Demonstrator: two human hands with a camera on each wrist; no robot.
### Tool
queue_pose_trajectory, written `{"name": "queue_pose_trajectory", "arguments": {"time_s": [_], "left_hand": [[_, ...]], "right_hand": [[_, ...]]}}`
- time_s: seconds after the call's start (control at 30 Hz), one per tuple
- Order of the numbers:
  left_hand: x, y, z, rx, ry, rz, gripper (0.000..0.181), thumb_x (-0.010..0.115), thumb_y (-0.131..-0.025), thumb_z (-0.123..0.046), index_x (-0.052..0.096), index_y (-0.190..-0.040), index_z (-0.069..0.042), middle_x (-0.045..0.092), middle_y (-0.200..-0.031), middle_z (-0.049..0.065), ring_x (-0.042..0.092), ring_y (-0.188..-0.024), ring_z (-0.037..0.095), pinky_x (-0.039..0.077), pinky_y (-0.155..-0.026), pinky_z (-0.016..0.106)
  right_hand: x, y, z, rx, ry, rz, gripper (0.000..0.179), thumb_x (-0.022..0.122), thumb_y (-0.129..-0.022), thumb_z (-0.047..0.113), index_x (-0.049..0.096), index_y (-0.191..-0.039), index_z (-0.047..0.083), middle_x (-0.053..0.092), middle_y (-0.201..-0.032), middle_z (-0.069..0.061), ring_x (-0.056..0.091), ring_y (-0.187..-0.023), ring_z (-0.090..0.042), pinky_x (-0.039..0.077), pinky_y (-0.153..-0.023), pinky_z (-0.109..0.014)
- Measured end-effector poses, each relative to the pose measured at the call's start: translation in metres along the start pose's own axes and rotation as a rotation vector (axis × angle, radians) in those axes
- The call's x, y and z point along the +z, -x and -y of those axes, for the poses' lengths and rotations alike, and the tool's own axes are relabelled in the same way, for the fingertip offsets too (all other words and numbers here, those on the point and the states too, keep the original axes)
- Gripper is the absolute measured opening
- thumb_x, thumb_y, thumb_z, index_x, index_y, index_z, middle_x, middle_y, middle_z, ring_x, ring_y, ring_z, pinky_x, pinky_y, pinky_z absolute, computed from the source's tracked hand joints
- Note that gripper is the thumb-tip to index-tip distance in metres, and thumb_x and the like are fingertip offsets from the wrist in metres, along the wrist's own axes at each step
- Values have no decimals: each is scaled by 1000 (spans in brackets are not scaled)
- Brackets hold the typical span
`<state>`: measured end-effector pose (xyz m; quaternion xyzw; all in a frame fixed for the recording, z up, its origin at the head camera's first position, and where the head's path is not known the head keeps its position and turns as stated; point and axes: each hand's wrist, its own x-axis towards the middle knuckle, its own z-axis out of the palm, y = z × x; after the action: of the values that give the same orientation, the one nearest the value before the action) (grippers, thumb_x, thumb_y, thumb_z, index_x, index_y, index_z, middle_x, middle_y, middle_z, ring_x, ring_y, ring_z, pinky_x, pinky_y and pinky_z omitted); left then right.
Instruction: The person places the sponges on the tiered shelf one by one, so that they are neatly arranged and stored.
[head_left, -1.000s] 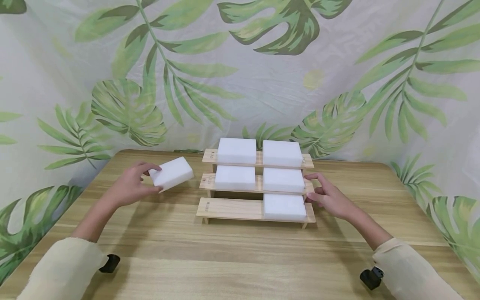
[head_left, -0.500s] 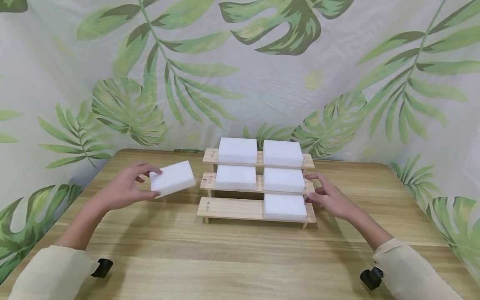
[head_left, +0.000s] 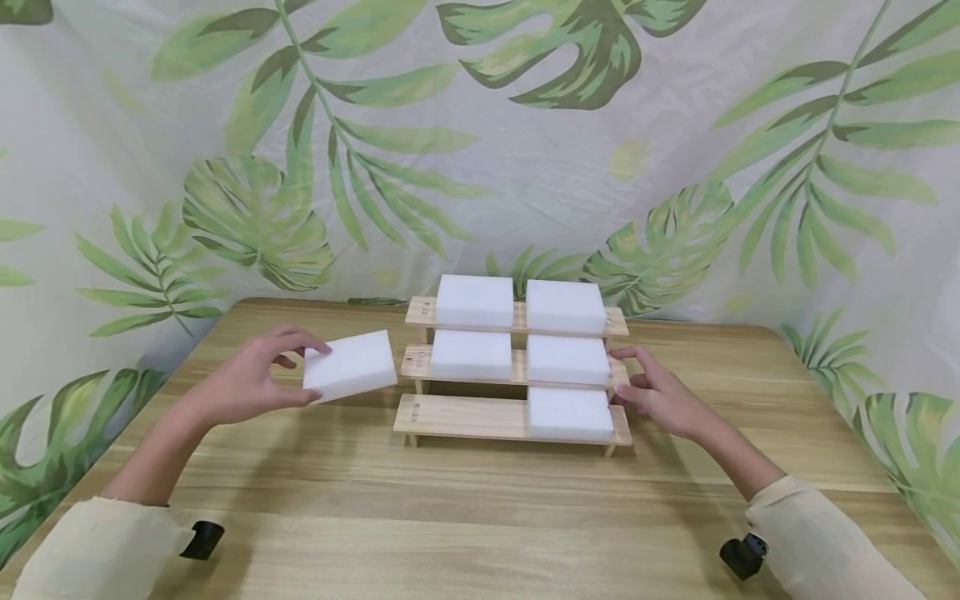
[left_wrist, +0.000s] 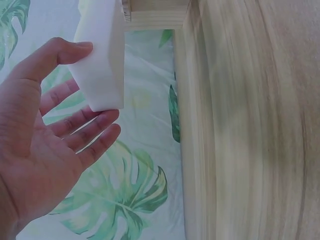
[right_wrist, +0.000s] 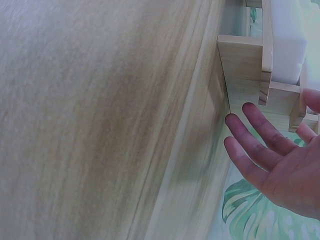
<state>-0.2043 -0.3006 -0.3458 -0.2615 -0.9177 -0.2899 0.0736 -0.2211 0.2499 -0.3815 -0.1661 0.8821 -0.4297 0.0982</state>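
In the head view my left hand [head_left: 251, 371] pinches a white foam block [head_left: 352, 365] by its left end, held above the table, left of a three-tier wooden stand [head_left: 465, 414]. In the left wrist view the thumb lies on one face of the foam block [left_wrist: 102, 60], with fingers at the other side. My right hand [head_left: 663, 400] grips the right end of the stand's middle tier between thumb and index finger. Its other fingers [right_wrist: 255, 147] are spread below, in the right wrist view. The top and middle tiers bear two foam blocks each; the bottom tier bears one foam block [head_left: 570, 413] at its right.
The stand rests on a wood-grain table [head_left: 480, 517]. Behind the table hangs a leaf-patterned cloth [head_left: 540, 192]. Black devices [head_left: 742, 557] sit by both sleeve cuffs.
My left hand has turned the foam block so that its long side lies more level, and shifted it slightly right and nearer. My right hand and the stand stay in place.
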Motion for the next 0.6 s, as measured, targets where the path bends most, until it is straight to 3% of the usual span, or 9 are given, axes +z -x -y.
{"name": "queue_pose_trajectory", "arguments": {"time_s": [0.3,0.6], "left_hand": [[0,1,-5,30,27,18,47,91,-76,-12,70,-118,-9,65,-122,9,62,-101,22,58,-86,37],[3,1,-7,69,55,40,47,92,-76,-12,70,-118,-13,66,-122,3,61,-101,11,57,-87,34]], "right_hand": [[0,1,-1,0,-3,2,51,52,-107,12,30,-152,2,75,-103,-18,72,-107,-37,54,-83,-51],[0,0,-1,1,-1,0,52,52,-107,12,30,-153,3,75,-103,-19,71,-107,-37,54,-82,-50]]}}
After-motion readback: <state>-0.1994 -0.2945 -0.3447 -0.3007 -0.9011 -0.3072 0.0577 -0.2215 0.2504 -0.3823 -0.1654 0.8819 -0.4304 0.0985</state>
